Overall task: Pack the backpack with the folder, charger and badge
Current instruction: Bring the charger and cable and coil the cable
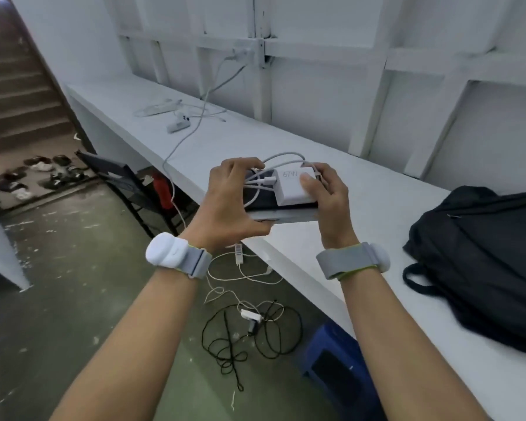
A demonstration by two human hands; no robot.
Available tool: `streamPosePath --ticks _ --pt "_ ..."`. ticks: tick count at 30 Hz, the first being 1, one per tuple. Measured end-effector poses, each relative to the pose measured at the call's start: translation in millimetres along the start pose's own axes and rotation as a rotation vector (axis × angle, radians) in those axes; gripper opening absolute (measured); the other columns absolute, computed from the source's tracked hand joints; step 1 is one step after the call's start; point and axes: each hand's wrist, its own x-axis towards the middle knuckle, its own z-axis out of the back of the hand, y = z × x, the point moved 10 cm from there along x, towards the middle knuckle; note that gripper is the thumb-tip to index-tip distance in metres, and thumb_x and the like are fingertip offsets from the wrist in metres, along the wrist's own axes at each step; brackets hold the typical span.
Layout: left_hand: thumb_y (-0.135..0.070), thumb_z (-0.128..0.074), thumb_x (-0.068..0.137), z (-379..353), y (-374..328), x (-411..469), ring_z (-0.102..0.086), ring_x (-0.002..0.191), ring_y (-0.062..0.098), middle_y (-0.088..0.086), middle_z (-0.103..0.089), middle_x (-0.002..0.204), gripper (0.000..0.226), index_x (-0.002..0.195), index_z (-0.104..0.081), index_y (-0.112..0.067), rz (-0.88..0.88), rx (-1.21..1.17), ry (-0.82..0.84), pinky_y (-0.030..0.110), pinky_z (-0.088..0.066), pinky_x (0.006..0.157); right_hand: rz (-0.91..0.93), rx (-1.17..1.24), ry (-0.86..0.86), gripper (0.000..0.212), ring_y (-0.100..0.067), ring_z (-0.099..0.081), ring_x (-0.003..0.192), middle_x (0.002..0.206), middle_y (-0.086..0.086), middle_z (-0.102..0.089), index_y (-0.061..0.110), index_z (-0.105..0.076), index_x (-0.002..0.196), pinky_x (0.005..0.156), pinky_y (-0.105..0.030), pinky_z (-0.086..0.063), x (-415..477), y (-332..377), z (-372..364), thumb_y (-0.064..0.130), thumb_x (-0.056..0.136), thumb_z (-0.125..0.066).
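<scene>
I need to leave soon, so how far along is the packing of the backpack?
Nothing looks packed yet. The backpack lies on the white counter to the right, and I cannot tell if it is open. In hand: the left hand and right hand hold the white charger with its cable on a flat dark item, possibly the folder. No badge is visible.

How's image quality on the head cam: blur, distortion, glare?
Head view: strong wide-angle bowing, the counter edge and wall frames curve. Light is soft and flat, no glare. The charger between the left hand and right hand is sharp enough to read "67W". The backpack is underexposed with little detail, and its lower edge smears.
</scene>
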Motion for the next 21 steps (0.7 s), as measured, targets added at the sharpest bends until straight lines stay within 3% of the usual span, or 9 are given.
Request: streamPosePath --ticks 3,6,9,17,21 --pt "-0.028 -0.084 0.056 -32.5 6.1 62.8 -0.039 0.115 0.021 -0.001 -0.042 0.128 0.083 0.129 -0.044 -0.022 -0.066 -0.038 0.024 0.019 -0.034 0.093 -0.002 -0.04 -0.074 0.042 -0.018 -0.058 0.099 0.112 -0.008 -0.065 0.016 -0.065 0.107 0.083 -0.029 -0.045 53.2 -10.9 28.8 0.045 0.078 -0.061" --pt "-0.032 -0.082 0.055 -71.6 8.7 106.9 -0.042 0.114 0.023 0.002 -0.047 0.128 0.081 0.127 -0.047 -0.019 -0.139 -0.075 0.05 0.015 -0.032 0.095 -0.031 -0.065 -0.155 0.041 -0.025 -0.059 0.102 0.112 -0.008 -0.066 0.018 -0.066 0.107 0.085 -0.035 -0.046 83.0 -29.6 63.5 0.046 0.077 -0.063" --pt "-0.032 -0.083 0.055 -126.1 16.9 150.8 -0.041 0.113 0.021 0.003 -0.05 0.126 0.08 0.126 -0.05 -0.015 -0.199 -0.148 0.139 0.027 -0.037 0.099 -0.068 -0.115 -0.27 0.038 -0.024 -0.06 0.102 0.111 -0.005 -0.067 0.023 -0.067 0.105 0.09 -0.041 -0.047 108.6 -58.3 102.4 0.048 0.076 -0.064" --pt "-0.053 -0.069 0.051 -273.9 46.2 205.5 -0.042 0.117 0.022 0.004 -0.049 0.127 0.086 0.127 -0.049 -0.018 -0.269 -0.295 0.501 0.021 -0.029 0.097 -0.229 -0.277 -0.521 0.03 -0.024 -0.058 0.103 0.109 -0.009 -0.064 0.027 -0.065 0.094 0.094 -0.04 -0.044 119.0 -134.2 169.7 0.051 0.077 -0.059" --pt "-0.053 -0.07 0.052 -313.9 50.4 220.9 -0.042 0.114 0.023 0.0 -0.046 0.128 0.085 0.128 -0.046 -0.025 -0.3 -0.239 0.619 0.038 -0.037 0.095 -0.309 -0.335 -0.582 0.027 -0.02 -0.058 0.101 0.11 -0.005 -0.065 0.026 -0.062 0.097 0.086 -0.032 -0.044 118.9 -150.1 181.5 0.047 0.082 -0.053"
